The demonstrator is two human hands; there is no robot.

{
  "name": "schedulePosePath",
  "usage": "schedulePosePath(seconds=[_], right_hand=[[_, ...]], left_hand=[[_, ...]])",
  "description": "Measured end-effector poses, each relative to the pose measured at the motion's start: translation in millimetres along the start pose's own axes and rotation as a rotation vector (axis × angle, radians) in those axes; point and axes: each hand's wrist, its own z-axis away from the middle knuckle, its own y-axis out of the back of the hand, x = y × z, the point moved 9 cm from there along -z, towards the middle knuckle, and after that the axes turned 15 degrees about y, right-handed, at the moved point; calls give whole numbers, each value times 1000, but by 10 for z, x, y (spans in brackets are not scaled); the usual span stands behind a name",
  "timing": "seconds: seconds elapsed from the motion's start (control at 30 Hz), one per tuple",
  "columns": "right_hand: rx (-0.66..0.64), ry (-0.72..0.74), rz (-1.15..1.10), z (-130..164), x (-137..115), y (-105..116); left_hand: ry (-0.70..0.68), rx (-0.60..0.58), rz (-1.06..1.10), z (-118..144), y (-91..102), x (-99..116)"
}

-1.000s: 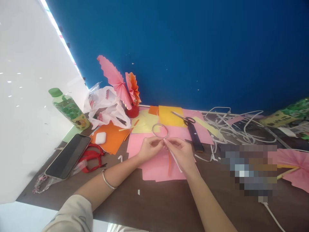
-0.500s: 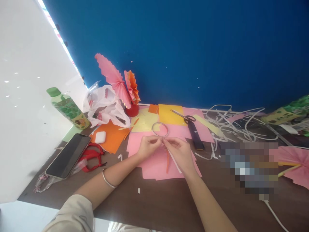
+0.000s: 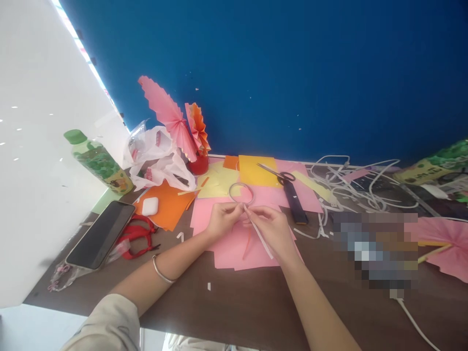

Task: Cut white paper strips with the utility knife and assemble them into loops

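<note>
My left hand (image 3: 221, 220) and my right hand (image 3: 273, 228) meet above a pile of pink paper sheets (image 3: 234, 246). Together they pinch a thin pale paper strip (image 3: 258, 233) that curls into a loop (image 3: 241, 193) just beyond my fingers. The strip's loose tail runs down and right under my right hand. An orange strip (image 3: 247, 239) hangs between my hands. A silver bangle (image 3: 162, 275) is on my left wrist.
Scissors (image 3: 281, 176) and a dark flat bar (image 3: 294, 203) lie right of the loop on yellow and pink sheets. A phone (image 3: 100, 235), red scissors (image 3: 137, 237), an earbud case (image 3: 149, 206) and a green bottle (image 3: 97, 162) sit left. Pleated paper fans (image 3: 175, 119) stand behind; white cables (image 3: 351, 187) tangle right.
Both hands stay pinched on the strip and have shifted slightly left and up. The loose tail now sticks out lower right, and the loop sits a little further away.
</note>
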Motion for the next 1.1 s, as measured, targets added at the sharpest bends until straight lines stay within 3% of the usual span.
schedulePosePath(seconds=[1.1], right_hand=[[21, 55, 75, -25, 25, 17]], left_hand=[[23, -39, -12, -19, -29, -46]])
